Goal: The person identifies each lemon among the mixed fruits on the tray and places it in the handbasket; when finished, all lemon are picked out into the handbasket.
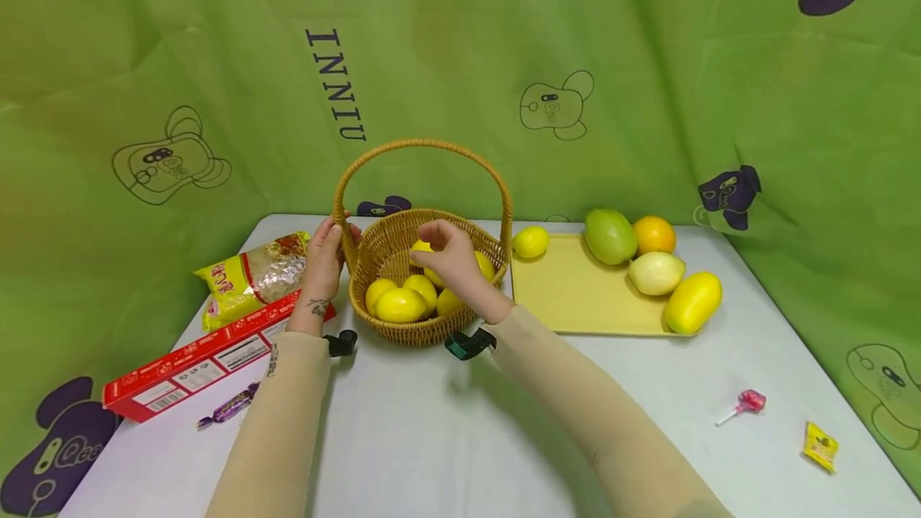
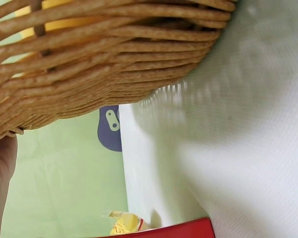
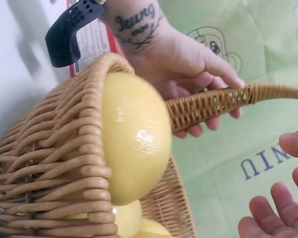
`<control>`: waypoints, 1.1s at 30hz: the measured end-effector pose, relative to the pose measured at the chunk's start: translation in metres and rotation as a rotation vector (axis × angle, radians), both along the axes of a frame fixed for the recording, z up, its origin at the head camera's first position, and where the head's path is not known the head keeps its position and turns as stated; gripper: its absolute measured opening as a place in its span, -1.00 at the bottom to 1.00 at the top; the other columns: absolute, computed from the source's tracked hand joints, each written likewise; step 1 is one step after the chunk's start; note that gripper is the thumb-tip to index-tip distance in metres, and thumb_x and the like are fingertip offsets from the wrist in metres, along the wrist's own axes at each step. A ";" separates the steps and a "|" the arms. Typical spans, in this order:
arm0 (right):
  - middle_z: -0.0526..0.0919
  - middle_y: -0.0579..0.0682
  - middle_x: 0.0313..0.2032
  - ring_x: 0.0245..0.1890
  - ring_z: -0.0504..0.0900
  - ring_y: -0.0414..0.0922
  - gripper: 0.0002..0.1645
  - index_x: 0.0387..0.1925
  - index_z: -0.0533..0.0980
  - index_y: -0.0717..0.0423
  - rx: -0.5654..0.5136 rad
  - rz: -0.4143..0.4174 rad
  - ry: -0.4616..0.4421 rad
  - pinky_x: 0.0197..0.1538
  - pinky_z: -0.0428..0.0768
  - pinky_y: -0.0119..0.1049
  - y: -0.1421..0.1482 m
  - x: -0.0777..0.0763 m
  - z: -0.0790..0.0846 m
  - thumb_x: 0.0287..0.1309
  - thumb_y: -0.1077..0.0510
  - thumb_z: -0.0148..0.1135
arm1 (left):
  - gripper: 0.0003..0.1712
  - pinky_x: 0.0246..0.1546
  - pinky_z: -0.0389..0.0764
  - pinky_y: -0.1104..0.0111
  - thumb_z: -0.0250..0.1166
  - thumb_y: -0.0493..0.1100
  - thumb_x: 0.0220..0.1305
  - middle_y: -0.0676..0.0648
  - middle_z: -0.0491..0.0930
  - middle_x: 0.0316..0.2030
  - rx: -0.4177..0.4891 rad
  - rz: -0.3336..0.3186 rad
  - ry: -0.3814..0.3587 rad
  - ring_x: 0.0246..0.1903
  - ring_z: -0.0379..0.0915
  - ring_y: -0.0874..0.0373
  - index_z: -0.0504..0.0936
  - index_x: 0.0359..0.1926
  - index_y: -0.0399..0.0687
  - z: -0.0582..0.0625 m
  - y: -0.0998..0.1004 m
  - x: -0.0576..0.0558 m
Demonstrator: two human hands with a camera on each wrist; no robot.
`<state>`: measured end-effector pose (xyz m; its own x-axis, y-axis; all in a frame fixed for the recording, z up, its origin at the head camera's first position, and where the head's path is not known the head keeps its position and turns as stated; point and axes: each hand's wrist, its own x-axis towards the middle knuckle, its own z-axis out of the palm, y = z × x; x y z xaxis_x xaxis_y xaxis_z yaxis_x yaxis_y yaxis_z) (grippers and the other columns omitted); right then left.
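Note:
A wicker basket (image 1: 413,334) with a tall arched handle (image 1: 424,144) stands mid-table, holding several yellow lemons (image 1: 400,306). At its left side my left hand (image 1: 324,258) grips the foot of the handle; the right wrist view shows the left hand's fingers (image 3: 193,130) round the woven upright. My right hand (image 1: 460,266) hovers over the basket's right part, thumb and fingers apart with nothing between them. In the right wrist view a large glossy yellow fruit (image 3: 136,139) sits at the near rim, below the right hand (image 3: 275,210). The left wrist view shows the basket's underside (image 2: 114,69) close up.
Right of the basket, a pale yellow tray (image 1: 576,298) bears a lemon (image 1: 531,242), green fruit (image 1: 610,237), orange (image 1: 655,235) and two yellowish fruits. A red box (image 1: 194,362), snack bag (image 1: 252,278) and purple candy (image 1: 229,406) lie left; a lollipop (image 1: 751,400) and yellow packet (image 1: 820,448) front right.

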<state>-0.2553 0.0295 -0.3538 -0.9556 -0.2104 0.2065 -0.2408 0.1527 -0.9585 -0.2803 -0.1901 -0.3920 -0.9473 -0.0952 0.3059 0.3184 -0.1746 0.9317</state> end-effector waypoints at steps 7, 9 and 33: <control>0.52 0.19 -0.03 0.03 0.48 0.02 -0.58 -0.05 0.45 0.33 -0.108 0.002 -0.004 0.17 0.43 -0.16 0.019 0.008 0.003 -0.01 0.36 0.28 | -0.52 -0.12 0.51 0.45 -0.07 0.05 0.41 0.03 0.51 -0.29 -0.015 0.006 -0.005 -0.21 0.46 0.21 0.35 0.17 -0.18 -0.001 0.001 -0.002; 0.51 0.22 -0.01 0.06 0.46 0.08 -0.57 -0.04 0.42 0.38 -0.157 0.003 -0.007 0.19 0.42 -0.14 0.030 0.013 0.005 -0.02 0.40 0.26 | -0.53 -0.13 0.52 0.45 -0.07 0.05 0.41 0.02 0.50 -0.29 -0.016 0.006 -0.005 -0.21 0.46 0.20 0.37 0.16 -0.14 -0.001 0.001 -0.002; 0.26 0.09 0.15 0.20 0.23 -0.05 -0.29 0.20 0.22 0.23 -0.317 -0.497 -0.124 0.15 0.35 -0.26 0.149 -0.061 -0.061 -0.01 0.39 0.25 | -0.71 -0.09 0.51 0.45 -0.07 0.00 0.42 0.00 0.50 -0.28 0.015 -0.015 0.003 -0.19 0.47 0.15 0.44 0.04 0.07 0.000 0.000 -0.001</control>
